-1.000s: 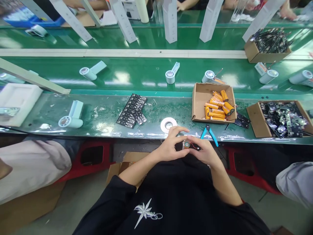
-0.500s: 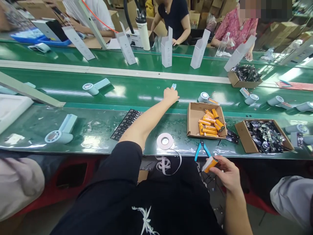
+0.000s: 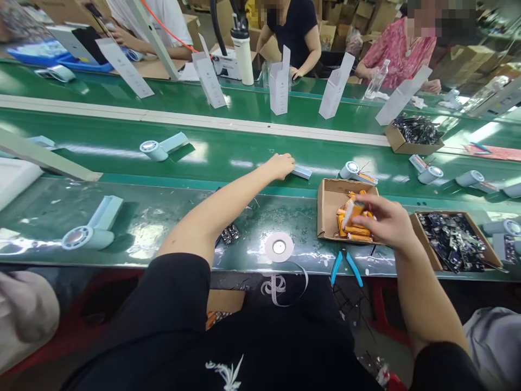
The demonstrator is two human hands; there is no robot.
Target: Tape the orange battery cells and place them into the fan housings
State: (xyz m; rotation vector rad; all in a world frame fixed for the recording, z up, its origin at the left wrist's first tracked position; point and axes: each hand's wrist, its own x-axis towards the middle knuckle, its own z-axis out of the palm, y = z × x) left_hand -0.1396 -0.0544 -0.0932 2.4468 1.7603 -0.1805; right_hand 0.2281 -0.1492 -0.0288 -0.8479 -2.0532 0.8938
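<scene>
One left hand (image 3: 284,166) grips a pale-blue casing (image 3: 302,172) on the green belt (image 3: 228,142); one right hand (image 3: 388,218) pinches an orange battery (image 3: 355,212) above a carton (image 3: 328,204). Apparent step: casing pickup, calling for a steady lift.

Near bench (image 3: 252,252): tape roll (image 3: 270,247), pliers (image 3: 352,265), 2 cardboard boxes (image 3: 327,209) (image 3: 423,247).

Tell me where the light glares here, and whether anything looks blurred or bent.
Head view: white glare streaks the green belt and blotches the bench; head view: the light-blue fan at left casts a shadow to its right; head view: the right hand and the orange battery it holds look slightly soft; head view: the outer white boxes lean outward, perhaps partly wide-lens distortion.
</scene>
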